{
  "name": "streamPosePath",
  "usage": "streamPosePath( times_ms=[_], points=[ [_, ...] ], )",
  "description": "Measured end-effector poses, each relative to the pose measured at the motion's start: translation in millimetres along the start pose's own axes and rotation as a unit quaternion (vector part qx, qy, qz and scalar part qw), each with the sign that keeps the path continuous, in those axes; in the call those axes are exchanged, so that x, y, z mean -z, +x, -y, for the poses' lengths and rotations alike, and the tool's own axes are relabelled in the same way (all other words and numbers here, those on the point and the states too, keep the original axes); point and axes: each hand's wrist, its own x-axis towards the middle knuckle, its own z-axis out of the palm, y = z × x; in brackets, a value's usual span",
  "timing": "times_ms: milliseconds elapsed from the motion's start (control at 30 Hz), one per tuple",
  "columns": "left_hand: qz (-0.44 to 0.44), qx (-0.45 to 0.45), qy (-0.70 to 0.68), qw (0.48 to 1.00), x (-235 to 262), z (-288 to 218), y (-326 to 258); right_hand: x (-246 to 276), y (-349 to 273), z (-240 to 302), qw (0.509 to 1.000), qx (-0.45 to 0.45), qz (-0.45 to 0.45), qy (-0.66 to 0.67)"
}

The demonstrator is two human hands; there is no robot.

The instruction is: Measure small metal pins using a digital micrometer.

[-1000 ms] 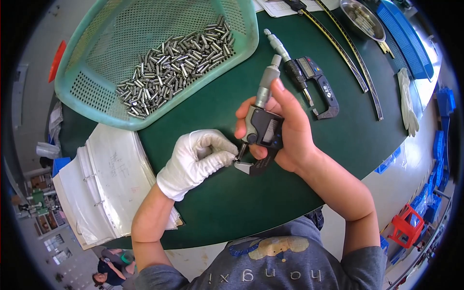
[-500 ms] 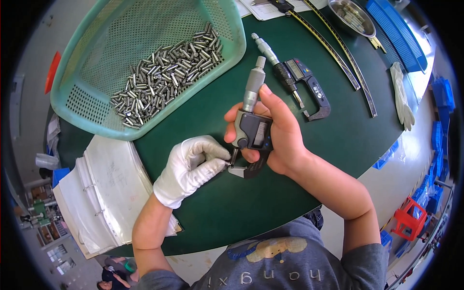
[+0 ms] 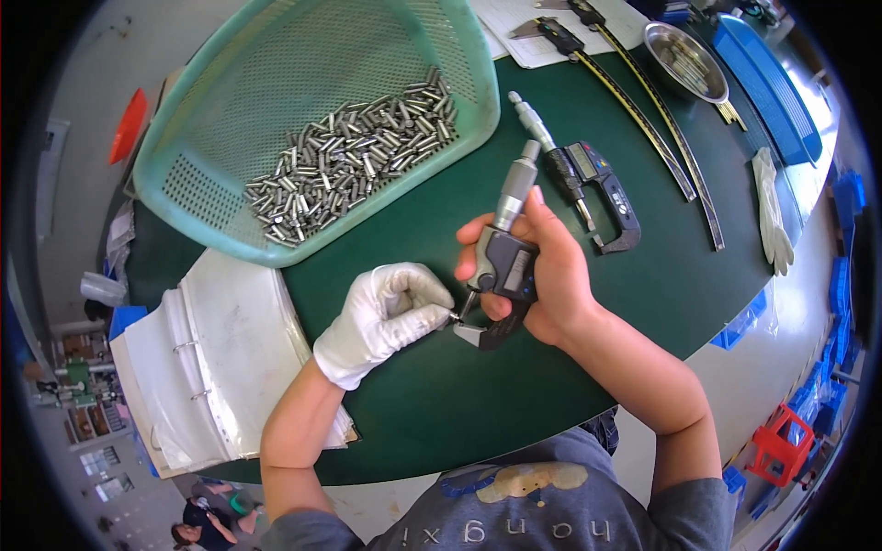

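My right hand (image 3: 565,275), bare, is wrapped round a digital micrometer (image 3: 501,255), its thimble pointing up and away and its jaws toward me. My left hand (image 3: 381,321), in a white glove, pinches a small metal pin (image 3: 455,318) between thumb and forefinger. The pin's end is at the micrometer's jaws; whether both jaws touch it is too small to tell. Beyond my left hand stands a green perforated basket (image 3: 207,241) with a heap of short steel pins (image 3: 358,156). A second digital micrometer (image 3: 588,184) lies on the table past my right hand.
An open binder (image 3: 239,358) lies left on the green table (image 3: 413,413). At the far right are two calipers (image 3: 560,37), two curved strips (image 3: 643,129), a metal bowl (image 3: 684,60), a blue basket (image 3: 767,87) and a white glove (image 3: 772,211). A red stool (image 3: 781,445) stands on the floor.
The whole view has shifted, so the table and its things sit farther right and lower. Both hands keep their hold, with the pin still at the micrometer's jaws.
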Motion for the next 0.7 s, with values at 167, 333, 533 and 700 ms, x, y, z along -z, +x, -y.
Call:
streamPosePath(
  times_ms=[167,333,533,700],
  points=[
    [-0.126,-0.072,0.162,0.976,8,-19,17,3,1,1,0.999,-0.01,-0.009,0.039],
    [-0.278,-0.197,0.264,0.902,32,-57,70,4,2,1,0.997,-0.014,-0.008,0.07],
    [-0.35,-0.175,0.665,0.636,49,-77,76,5,2,-1,0.998,-0.015,-0.011,0.066],
    [-0.334,-0.173,0.699,0.609,54,-69,74,5,2,-1,0.998,-0.016,-0.007,0.053]
  ],
)
